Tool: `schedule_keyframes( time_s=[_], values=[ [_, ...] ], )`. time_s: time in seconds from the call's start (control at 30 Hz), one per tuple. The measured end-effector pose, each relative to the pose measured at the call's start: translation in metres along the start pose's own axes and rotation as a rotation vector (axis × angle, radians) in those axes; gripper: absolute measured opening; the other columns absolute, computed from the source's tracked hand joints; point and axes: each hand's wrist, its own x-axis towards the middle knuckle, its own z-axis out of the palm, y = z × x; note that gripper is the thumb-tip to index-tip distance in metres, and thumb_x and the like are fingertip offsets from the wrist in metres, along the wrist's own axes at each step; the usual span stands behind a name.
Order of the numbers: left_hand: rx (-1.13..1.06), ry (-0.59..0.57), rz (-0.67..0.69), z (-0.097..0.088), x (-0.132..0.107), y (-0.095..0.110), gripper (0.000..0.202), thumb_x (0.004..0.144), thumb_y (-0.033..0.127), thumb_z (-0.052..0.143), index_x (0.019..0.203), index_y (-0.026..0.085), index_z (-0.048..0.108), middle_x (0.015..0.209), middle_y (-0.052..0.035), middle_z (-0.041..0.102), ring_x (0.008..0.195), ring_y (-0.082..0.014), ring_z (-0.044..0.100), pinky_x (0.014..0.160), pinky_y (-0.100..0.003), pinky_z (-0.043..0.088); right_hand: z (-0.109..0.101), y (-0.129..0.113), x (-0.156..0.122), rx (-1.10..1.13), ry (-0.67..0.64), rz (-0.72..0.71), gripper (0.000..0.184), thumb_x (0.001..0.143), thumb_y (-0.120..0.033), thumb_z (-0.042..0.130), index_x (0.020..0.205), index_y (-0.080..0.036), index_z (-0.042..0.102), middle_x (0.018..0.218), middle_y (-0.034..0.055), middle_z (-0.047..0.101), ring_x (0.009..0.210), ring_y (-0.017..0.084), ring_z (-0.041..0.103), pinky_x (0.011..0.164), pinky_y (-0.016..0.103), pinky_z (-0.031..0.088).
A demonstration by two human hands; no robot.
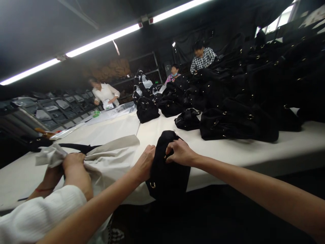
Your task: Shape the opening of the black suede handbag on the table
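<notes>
A black fabric bag [169,179] with gold-coloured metal rings stands at the front edge of the pale table. My left hand [145,162] is closed on the bag's left side, its fingertips partly hidden behind the cloth. On the upper front, my right hand [179,152] has thumb and fingers bent in a pinch at the black cloth, beside a small gold fitting. Whether the fingers hold that fitting itself is too dark to tell.
Beside me on the left, a co-worker's hands [73,162] handle pale cloth [114,150] and a black strap. Many finished-looking black bags [238,122] are piled across the table's right and far side. More people work beyond, one in a white shirt [105,93].
</notes>
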Motion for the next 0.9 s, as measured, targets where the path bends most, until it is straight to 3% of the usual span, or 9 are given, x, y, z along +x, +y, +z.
schedule_keyframes(
  time_s=[0.3, 0.57, 0.7, 0.9],
  values=[
    [0.013, -0.009, -0.01, 0.006, 0.0, -0.002, 0.016, 0.081, 0.011, 0.044, 0.067, 0.019, 0.045, 0.071, -0.0023, 0.05, 0.071, -0.0176, 0.044, 0.066, -0.033, 0.034, 0.002, 0.007, -0.006, 0.147, 0.06, -0.082, 0.027, 0.056, -0.018, 0.093, 0.072, -0.02, 0.071, 0.078, -0.004, 0.071, 0.082, 0.016, 0.062, 0.086, 0.03, 0.04],
    [0.035, -0.008, 0.006, 0.003, 0.002, 0.01, 0.018, 0.085, 0.012, 0.043, 0.069, 0.019, 0.049, 0.074, -0.0036, 0.053, 0.071, -0.0181, 0.045, 0.065, -0.033, 0.034, -0.006, 0.003, -0.007, 0.12, 0.01, 0.035, 0.028, 0.054, -0.02, 0.092, 0.077, -0.02, 0.076, 0.076, -0.0024, 0.072, 0.072, 0.014, 0.064, 0.064, 0.023, 0.043],
    [0.118, -0.042, 0.069, 0.002, 0.003, 0.018, 0.021, 0.085, 0.01, 0.039, 0.067, 0.019, 0.047, 0.071, -0.0044, 0.052, 0.069, -0.0182, 0.043, 0.066, -0.035, 0.033, -0.009, 0.0, -0.009, 0.119, -0.023, 0.081, 0.026, 0.054, -0.019, 0.092, 0.075, -0.019, 0.077, 0.07, -0.0025, 0.07, 0.068, 0.014, 0.064, 0.061, 0.022, 0.042],
    [0.191, -0.1, 0.071, 0.003, 0.006, 0.026, 0.025, 0.087, 0.011, 0.037, 0.075, 0.019, 0.057, 0.075, -0.0064, 0.055, 0.073, -0.0215, 0.047, 0.07, -0.037, 0.035, -0.014, -0.007, -0.013, 0.071, 0.006, 0.079, 0.027, 0.052, -0.016, 0.092, 0.073, -0.016, 0.074, 0.07, -0.0013, 0.068, 0.065, 0.013, 0.06, 0.057, 0.022, 0.038]
  ],
)
